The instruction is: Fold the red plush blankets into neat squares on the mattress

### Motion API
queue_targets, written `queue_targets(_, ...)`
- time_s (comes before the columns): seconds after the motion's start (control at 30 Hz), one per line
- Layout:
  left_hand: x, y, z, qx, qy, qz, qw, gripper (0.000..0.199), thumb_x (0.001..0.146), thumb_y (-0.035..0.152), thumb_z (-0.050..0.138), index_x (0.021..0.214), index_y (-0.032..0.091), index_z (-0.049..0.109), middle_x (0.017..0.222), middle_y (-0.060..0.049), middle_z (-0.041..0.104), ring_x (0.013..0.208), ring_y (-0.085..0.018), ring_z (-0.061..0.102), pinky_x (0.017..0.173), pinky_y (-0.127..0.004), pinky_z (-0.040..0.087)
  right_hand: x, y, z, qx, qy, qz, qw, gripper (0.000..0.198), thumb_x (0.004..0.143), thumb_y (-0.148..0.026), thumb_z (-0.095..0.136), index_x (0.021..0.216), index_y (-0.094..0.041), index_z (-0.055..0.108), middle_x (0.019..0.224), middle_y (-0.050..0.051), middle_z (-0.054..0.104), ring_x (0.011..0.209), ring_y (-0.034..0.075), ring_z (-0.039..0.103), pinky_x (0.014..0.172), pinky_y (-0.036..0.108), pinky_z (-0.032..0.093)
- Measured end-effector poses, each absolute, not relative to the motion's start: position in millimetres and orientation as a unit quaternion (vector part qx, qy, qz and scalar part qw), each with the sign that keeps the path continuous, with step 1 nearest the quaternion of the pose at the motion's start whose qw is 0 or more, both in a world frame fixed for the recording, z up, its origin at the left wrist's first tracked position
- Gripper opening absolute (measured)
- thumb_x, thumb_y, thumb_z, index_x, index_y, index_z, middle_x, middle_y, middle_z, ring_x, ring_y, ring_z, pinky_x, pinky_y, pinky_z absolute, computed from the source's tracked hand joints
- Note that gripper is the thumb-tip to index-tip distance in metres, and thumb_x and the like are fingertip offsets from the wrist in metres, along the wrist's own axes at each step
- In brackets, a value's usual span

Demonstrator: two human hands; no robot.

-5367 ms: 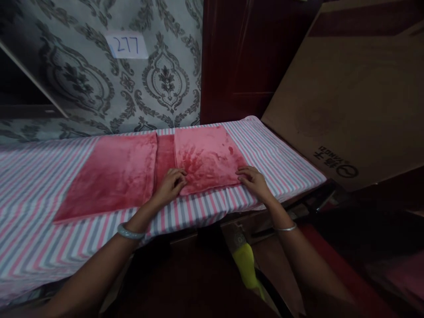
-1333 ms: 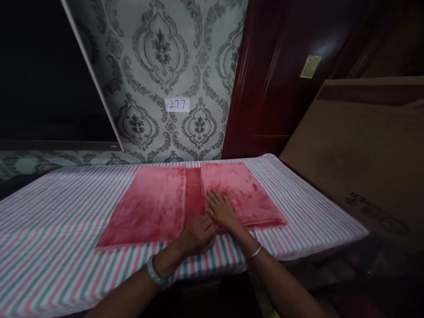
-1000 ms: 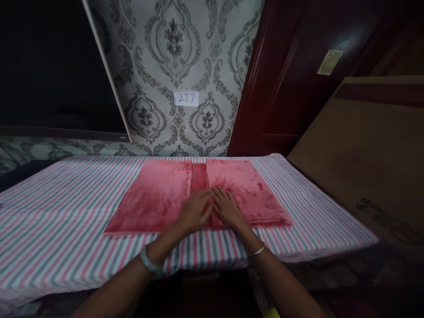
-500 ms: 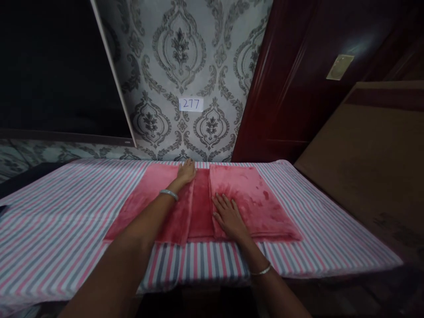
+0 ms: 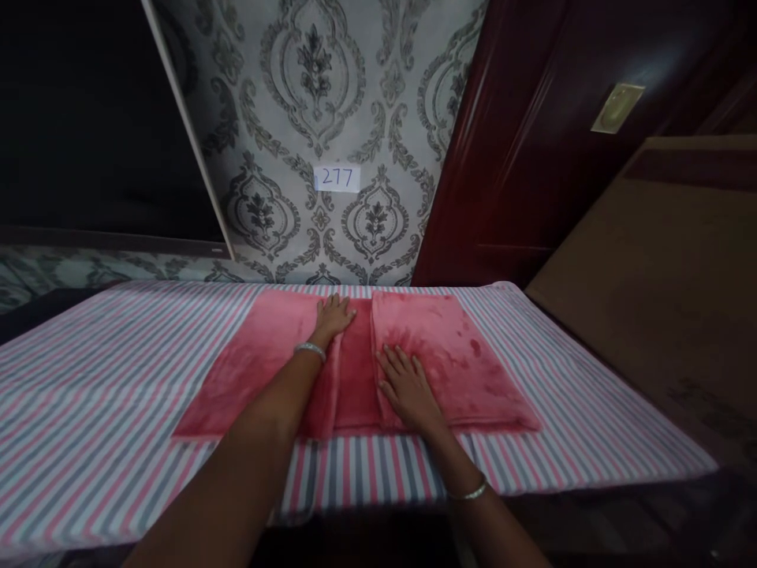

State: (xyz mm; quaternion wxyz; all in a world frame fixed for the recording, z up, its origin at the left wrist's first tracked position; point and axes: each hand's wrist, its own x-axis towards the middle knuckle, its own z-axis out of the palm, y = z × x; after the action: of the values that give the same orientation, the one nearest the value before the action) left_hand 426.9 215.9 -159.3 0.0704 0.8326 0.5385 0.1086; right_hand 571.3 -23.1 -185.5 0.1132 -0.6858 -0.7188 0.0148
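A plush pinkish-red blanket lies flat on the striped cloth, its left and right sides folded inward with a darker strip showing between them. Near the far edge of the left fold, my left hand rests with fingers apart, pressing on the fabric. My right hand lies flat on the inner part of the right fold, fingers spread. Each wrist wears a bracelet. My left forearm hides part of the left fold and its near edge.
A pink, grey and white striped cloth covers the table. Behind it is a patterned wall with a paper label reading 277. A dark screen stands at left, a dark red door behind right, and a large cardboard box at right.
My left hand has come slightly nearer from the blanket's far edge, and its fingers have spread out flat. My right hand stays in place. The view has shifted slightly.
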Motion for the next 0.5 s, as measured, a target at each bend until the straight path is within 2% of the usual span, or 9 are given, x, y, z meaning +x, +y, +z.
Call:
queue_targets(0.13,418.4,222.8,-150.9,0.828,0.537,0.141,0.074,0.061,0.101,0.042,0.040,0.157,0.018,0.041,0.163,-0.015,0.043,0.153,-0.029,0.034,0.124,-0.044,0.029,572.2,-23.6,-184.4,-0.685,-0.719,0.016,0.114,0.058,0.105,-0.033,0.038,0.163,-0.028,0.033,0.170,0.003,0.026,0.158,0.024,0.020,0.127,0.054,0.017)
queue_targets(0.2,414.5,224.7,-148.3,0.830,0.531,0.155,0.067,0.059,0.100,0.038,0.044,0.155,0.016,0.044,0.159,-0.016,0.047,0.151,-0.028,0.037,0.123,-0.039,0.031,572.9,-23.1,-184.3,-0.685,-0.720,0.018,0.113,0.058,0.105,-0.033,0.037,0.163,-0.027,0.034,0.171,0.003,0.026,0.158,0.025,0.020,0.127,0.055,0.017)
queue_targets(0.33,413.0,220.2,-151.1,0.844,0.512,0.147,0.065,0.048,0.099,0.034,0.047,0.144,0.016,0.056,0.148,-0.016,0.058,0.142,-0.028,0.049,0.121,-0.042,0.033,573.8,-22.7,-183.3,-0.681,-0.722,0.020,0.118,0.058,0.105,-0.034,0.038,0.162,-0.026,0.035,0.170,0.003,0.027,0.158,0.024,0.021,0.127,0.055,0.018)
queue_targets(0.5,415.7,217.0,-155.6,0.842,0.514,0.149,0.061,0.044,0.104,0.035,0.038,0.139,0.018,0.059,0.146,-0.016,0.060,0.141,-0.027,0.049,0.120,-0.043,0.031,573.2,-24.0,-179.8,-0.685,-0.719,0.032,0.110,0.059,0.105,-0.033,0.039,0.163,-0.026,0.034,0.171,0.002,0.025,0.159,0.024,0.019,0.128,0.054,0.016)
